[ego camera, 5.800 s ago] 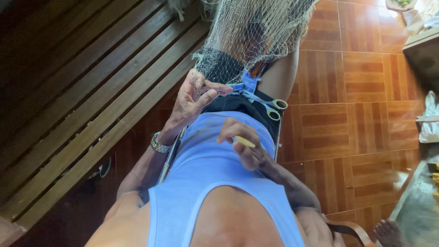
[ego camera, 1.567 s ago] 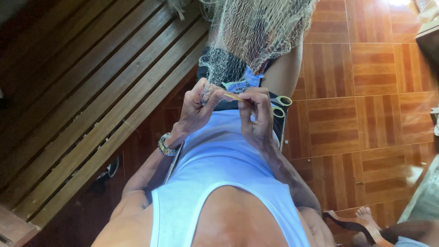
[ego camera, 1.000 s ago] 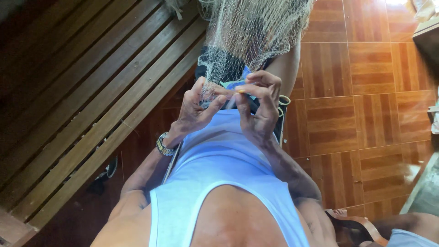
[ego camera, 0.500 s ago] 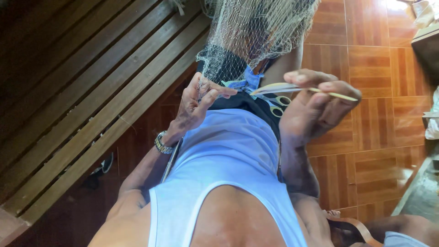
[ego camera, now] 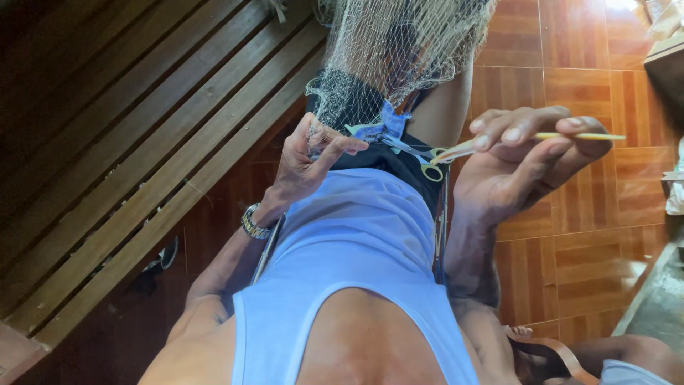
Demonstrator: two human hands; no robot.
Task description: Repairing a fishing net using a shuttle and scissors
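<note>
Two broad surfaces fill the surroundings: a slatted wooden bench (ego camera: 142, 142) on the left and a glossy tiled floor (ego camera: 570, 235) on the right. Between them hangs the fishing net (ego camera: 399, 50), a pale, fine mesh that drops from above and bunches over the person's lap, against the light blue top (ego camera: 356, 242). It looks light, soft and limp, likely to snag on fingers or tools, so the sensible place to take it is a small pinch of meshes at the lower edge. That is where the left hand (ego camera: 303, 160) is, fingers closed together on the net's hem, a metal wristwatch (ego camera: 254, 222) on the wrist. The right hand (ego camera: 520, 167) is raised to the side, fingers clamped on a thin yellow netting needle (ego camera: 570, 135), which seems stiff, light and smooth, best held near its middle. A fine thread from needle to net cannot be made out. Scissors (ego camera: 417, 158) with yellow-green handles lie on the lap between the hands, close to the working edge, where loose mesh could catch on them.
</note>
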